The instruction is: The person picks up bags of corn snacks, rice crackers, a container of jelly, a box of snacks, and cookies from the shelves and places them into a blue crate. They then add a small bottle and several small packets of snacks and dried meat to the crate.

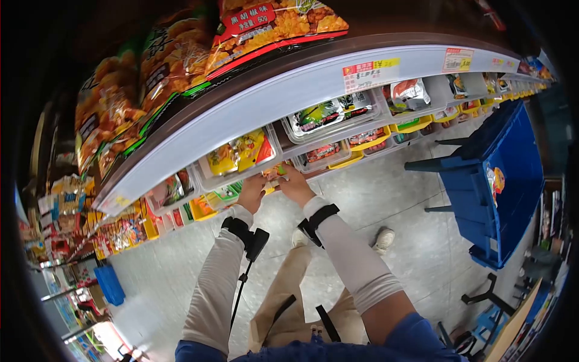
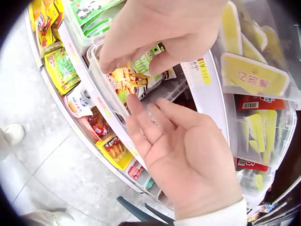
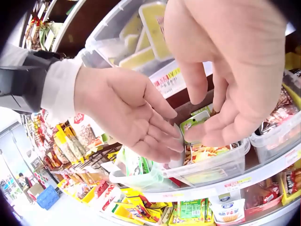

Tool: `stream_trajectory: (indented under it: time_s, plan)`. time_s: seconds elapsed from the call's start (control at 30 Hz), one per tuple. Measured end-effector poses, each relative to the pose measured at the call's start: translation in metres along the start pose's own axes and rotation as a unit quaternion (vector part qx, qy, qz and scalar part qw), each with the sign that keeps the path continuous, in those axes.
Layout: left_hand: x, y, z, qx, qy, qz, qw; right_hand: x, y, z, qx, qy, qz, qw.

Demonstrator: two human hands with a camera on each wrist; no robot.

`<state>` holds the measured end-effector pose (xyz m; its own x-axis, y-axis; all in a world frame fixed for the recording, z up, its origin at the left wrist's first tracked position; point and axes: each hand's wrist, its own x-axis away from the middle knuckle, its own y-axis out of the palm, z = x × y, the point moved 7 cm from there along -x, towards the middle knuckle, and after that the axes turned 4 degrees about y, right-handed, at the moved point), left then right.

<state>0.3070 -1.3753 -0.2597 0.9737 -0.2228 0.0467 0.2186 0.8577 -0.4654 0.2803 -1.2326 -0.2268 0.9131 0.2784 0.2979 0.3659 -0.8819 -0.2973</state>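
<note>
Both hands are over a clear bin [image 3: 207, 175] of snack packets on a shelf. The left hand [image 1: 252, 192] has relaxed, slightly bent fingers; in the right wrist view this left hand [image 3: 129, 110] shows its palm, fingertips beside a green-and-white packet [image 3: 196, 124]. Facing it, the right hand [image 1: 295, 184] hangs with loosely bent fingers, its fingertips at the packet's edge. The left wrist view shows the right hand [image 2: 188, 153] palm up below the left hand [image 2: 164, 33], with orange packets [image 2: 123, 81] between them. Whether the fingertips touch the packets is unclear.
A price-tag rail [image 1: 301, 78] and large snack bags [image 1: 271, 27] are above the hands. More bins stand alongside, with yellow trays [image 2: 115, 153] lower down. On the right is a blue crate [image 1: 482, 199]; a smaller blue container [image 1: 109, 285] is at lower left.
</note>
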Motion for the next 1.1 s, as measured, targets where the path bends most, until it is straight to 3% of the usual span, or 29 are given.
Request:
stream_trajectory:
  time_s: [0.03,0.07,0.1,0.13,0.17,0.2,0.27,0.3,0.33,0.37,0.4,0.43,0.47,0.53,0.6,0.67,0.77,0.87,1.1]
  plan:
    - [-0.002,0.0,-0.016,0.058,-0.061,0.019,0.996,-0.013,0.015,0.013,-0.179,0.055,-0.04,0.981]
    - [-0.002,-0.001,-0.031,0.116,-0.121,0.038,0.985,-0.021,0.019,0.02,-0.182,0.053,-0.033,0.981]
    - [-0.001,-0.003,-0.037,-0.131,-0.131,-0.034,0.982,-0.028,0.023,0.026,-0.097,0.067,-0.042,0.992]
    - [-0.007,-0.003,-0.028,-0.133,-0.125,-0.037,0.982,-0.03,0.022,0.021,-0.012,0.081,-0.051,0.995]
    - [-0.008,-0.003,-0.03,0.128,-0.21,0.055,0.968,-0.027,0.016,0.016,-0.015,0.1,-0.012,0.995]
    - [-0.006,0.002,-0.027,0.378,-0.278,0.141,0.872,-0.034,0.025,0.023,-0.017,0.099,-0.007,0.995]
    - [-0.011,0.005,-0.023,0.394,-0.246,0.11,0.879,-0.05,0.047,0.048,-0.055,0.078,-0.001,0.995]
    - [-0.01,0.005,-0.049,0.362,-0.23,0.108,0.897,-0.053,0.046,0.04,-0.003,0.008,0.033,0.999]
    - [-0.009,0.007,-0.08,0.33,-0.214,0.106,0.913,-0.054,0.041,0.036,-0.005,0.008,0.037,0.999]
    - [-0.007,0.008,-0.116,0.274,-0.202,0.097,0.935,-0.052,0.041,0.035,-0.066,0.063,-0.019,0.996]
    - [-0.007,0.006,-0.119,0.272,-0.202,0.094,0.936,-0.052,0.049,0.043,-0.128,0.117,-0.076,0.982]
    - [-0.004,0.003,-0.124,0.243,-0.216,0.101,0.94,-0.052,0.043,0.042,-0.144,0.107,0.015,0.984]
    - [-0.001,0.002,-0.128,0.213,-0.232,0.109,0.943,-0.049,0.044,0.044,-0.145,0.109,0.014,0.983]
    - [0.003,0.0,-0.099,0.268,-0.262,0.125,0.919,-0.029,0.018,0.023,-0.067,0.121,0.076,0.988]
    - [0.006,-0.001,-0.042,0.321,-0.291,0.142,0.89,-0.028,0.023,0.034,-0.091,0.116,0.053,0.988]
    - [0.015,-0.002,0.019,0.279,-0.392,0.169,0.86,-0.017,0.013,0.028,-0.113,0.107,0.032,0.987]
    - [0.033,0.015,0.055,0.375,-0.361,0.103,0.848,0.037,-0.005,0.014,-0.235,0.18,-0.117,0.948]
    - [0.056,0.038,0.095,0.419,-0.355,0.075,0.832,0.092,-0.031,0.018,-0.302,0.219,-0.149,0.916]
    - [0.071,0.13,0.205,0.408,-0.375,-0.042,0.831,0.206,-0.145,0.012,-0.314,0.223,-0.119,0.915]
